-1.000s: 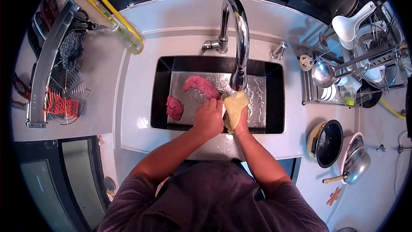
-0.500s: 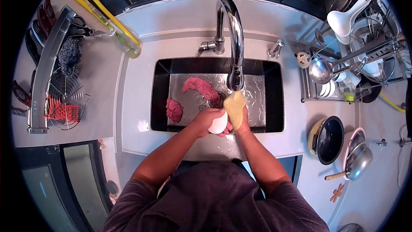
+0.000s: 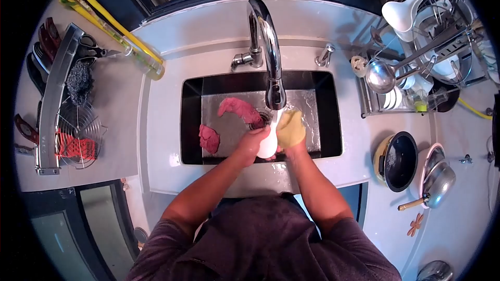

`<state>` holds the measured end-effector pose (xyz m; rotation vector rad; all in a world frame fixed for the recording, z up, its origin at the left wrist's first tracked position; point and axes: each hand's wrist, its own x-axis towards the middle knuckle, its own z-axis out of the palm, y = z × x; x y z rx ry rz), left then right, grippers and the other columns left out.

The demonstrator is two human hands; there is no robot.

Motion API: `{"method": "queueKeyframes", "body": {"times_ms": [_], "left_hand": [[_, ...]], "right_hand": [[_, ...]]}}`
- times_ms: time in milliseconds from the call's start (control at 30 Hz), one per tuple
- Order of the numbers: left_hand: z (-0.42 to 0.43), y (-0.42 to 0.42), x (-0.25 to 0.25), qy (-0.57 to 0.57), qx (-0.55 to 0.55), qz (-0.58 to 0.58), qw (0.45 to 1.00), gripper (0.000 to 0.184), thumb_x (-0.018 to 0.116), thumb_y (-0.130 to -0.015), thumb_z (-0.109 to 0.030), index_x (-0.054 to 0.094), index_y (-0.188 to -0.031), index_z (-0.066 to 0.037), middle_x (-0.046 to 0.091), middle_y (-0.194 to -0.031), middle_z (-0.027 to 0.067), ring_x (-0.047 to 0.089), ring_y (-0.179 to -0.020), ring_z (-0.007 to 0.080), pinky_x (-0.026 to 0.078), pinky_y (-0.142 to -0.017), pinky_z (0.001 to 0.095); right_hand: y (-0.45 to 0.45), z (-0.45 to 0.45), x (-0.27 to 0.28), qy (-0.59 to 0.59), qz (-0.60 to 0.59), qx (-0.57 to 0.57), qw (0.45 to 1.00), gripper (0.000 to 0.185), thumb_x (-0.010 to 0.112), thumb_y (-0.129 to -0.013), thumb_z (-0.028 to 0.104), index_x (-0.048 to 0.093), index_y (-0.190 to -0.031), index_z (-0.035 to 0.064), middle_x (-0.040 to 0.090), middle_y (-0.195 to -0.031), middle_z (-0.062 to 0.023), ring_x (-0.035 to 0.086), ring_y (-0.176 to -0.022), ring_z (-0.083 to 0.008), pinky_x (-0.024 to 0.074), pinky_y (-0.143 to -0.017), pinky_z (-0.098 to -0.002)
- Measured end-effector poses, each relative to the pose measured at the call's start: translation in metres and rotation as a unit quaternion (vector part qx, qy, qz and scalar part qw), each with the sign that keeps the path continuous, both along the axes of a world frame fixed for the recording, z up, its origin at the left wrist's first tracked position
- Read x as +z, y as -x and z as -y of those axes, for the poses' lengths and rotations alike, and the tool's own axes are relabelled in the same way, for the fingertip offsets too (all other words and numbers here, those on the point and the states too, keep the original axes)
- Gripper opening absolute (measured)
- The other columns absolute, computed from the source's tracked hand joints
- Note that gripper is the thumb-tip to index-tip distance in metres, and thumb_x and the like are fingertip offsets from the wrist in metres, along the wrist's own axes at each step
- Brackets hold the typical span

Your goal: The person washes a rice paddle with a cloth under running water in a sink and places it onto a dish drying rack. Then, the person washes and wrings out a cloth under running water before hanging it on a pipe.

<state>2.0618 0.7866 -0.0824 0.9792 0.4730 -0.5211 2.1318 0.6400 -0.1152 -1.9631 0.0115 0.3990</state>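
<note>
Since the earlier frame, white utensil (image 3: 267, 147) has swung more upright, its thin end now up by the faucet head (image 3: 275, 96); yellow cloth (image 3: 291, 128) has spread wider, shifted to the R; my L hand (image 3: 251, 144) is closed on the utensil, over the near side of the sink (image 3: 327, 125); R hand (image 3: 296, 149) is mostly under the cloth, can't tell how far it's closed; long pink cloth (image 3: 237, 109) & sm. pink cloth (image 3: 209, 139) lie L of the hands, on the sink floor.
</note>
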Motion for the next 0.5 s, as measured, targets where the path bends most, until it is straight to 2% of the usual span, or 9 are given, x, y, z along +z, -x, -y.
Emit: {"method": "queueKeyframes", "body": {"times_ms": [33,67,100,167,233,300,367,433,500], "left_hand": [[0.007,-0.004,-0.004,-0.015,0.035,0.008,0.999,0.042,0.048,-0.103,-0.039,0.059,-0.124,-0.004,0.07,-0.091,0.013,0.068,-0.072,0.0222,0.055,-0.063,0.0347],[0.015,-0.008,-0.01,-0.029,0.069,0.015,0.997,0.043,0.048,-0.104,-0.039,0.059,-0.126,-0.004,0.071,-0.093,0.0115,0.068,-0.074,0.0212,0.055,-0.066,0.0344],[0.026,-0.013,-0.023,-0.037,0.137,0.056,0.988,0.037,0.051,-0.103,-0.032,0.061,-0.124,-0.003,0.07,-0.102,0.0054,0.066,-0.086,0.0159,0.053,-0.079,0.0307],[0.034,-0.024,-0.044,-0.067,0.135,0.105,0.983,0.033,0.053,-0.103,-0.026,0.063,-0.123,-0.002,0.068,-0.106,0.0032,0.064,-0.092,0.0135,0.05,-0.084,0.0285],[0.041,-0.032,-0.051,-0.09,0.12,0.113,0.982,0.027,0.057,-0.099,-0.015,0.066,-0.121,-0.002,0.067,-0.107,0.0005,0.062,-0.096,0.0108,0.049,-0.085,0.0277],[0.041,-0.041,-0.052,-0.05,0.099,0.13,0.985,0.025,0.059,-0.098,-0.013,0.067,-0.119,-0.002,0.067,-0.106,0.0004,0.062,-0.096,0.0119,0.049,-0.085,0.0282],[0.04,-0.054,-0.051,-0.034,0.095,0.136,0.986,0.03,0.061,-0.095,-0.01,0.064,-0.125,-0.003,0.069,-0.106,0.004,0.065,-0.094,0.0158,0.05,-0.086,0.0298],[0.026,-0.071,-0.058,-0.052,0.089,0.13,0.986,0.035,0.062,-0.094,-0.01,0.06,-0.129,-0.003,0.069,-0.108,0.0076,0.067,-0.094,0.0196,0.052,-0.085,0.0331],[0.007,-0.084,-0.05,-0.086,0.078,0.143,0.983,0.043,0.066,-0.093,-0.012,0.055,-0.133,-0.003,0.067,-0.114,0.0132,0.068,-0.098,0.026,0.057,-0.084,0.0414]], "right_hand": [[0.002,0.005,-0.002,-0.176,-0.128,-0.004,0.976,0.047,0.057,-0.096,0.044,0.047,-0.116,0.0022,0.063,-0.083,-0.0128,0.062,-0.072,-0.0247,0.0515,-0.065,-0.0375],[0.011,0.009,0.001,-0.294,-0.177,-0.006,0.939,0.049,0.055,-0.098,0.046,0.051,-0.119,0.0025,0.064,-0.087,-0.0085,0.062,-0.073,-0.0214,0.0504,-0.063,-0.0345],[0.02,0.013,0.003,-0.401,-0.232,-0.012,0.886,0.051,0.053,-0.099,0.049,0.055,-0.122,0.0028,0.065,-0.091,-0.0041,0.062,-0.074,-0.0181,0.0492,-0.061,-0.0315],[0.039,0.003,-0.008,-0.369,-0.12,-0.073,0.919,0.044,0.057,-0.1,0.042,0.06,-0.125,0.0069,0.064,-0.093,-0.0019,0.061,-0.075,-0.0127,0.0472,-0.058,-0.0278],[0.037,0.018,-0.01,-0.272,-0.018,0.012,0.962,0.041,0.061,-0.098,0.038,0.06,-0.123,0.0055,0.065,-0.096,-0.0029,0.062,-0.079,-0.013,0.0504,-0.063,-0.0288],[0.032,0.032,-0.008,-0.399,-0.182,-0.082,0.895,0.038,0.068,-0.095,0.028,0.06,-0.121,0.0012,0.066,-0.098,-0.0042,0.064,-0.086,-0.0136,0.0534,-0.072,-0.0295],[0.025,0.046,-0.011,-0.31,-0.039,-0.008,0.95,0.037,0.068,-0.094,0.026,0.061,-0.119,-0.0003,0.067,-0.099,-0.0044,0.064,-0.086,-0.0138,0.0534,-0.073,-0.0286],[0.013,0.065,-0.014,-0.266,0.019,0.072,0.961,0.035,0.068,-0.094,0.024,0.062,-0.117,-0.0011,0.068,-0.099,-0.0049,0.064,-0.085,-0.0135,0.0529,-0.072,-0.0277],[-0.001,0.084,-0.007,-0.274,-0.088,0.083,0.954,0.034,0.069,-0.092,0.024,0.065,-0.115,-0.0011,0.069,-0.097,-0.0052,0.064,-0.083,-0.0129,0.0525,-0.069,-0.0273]]}}
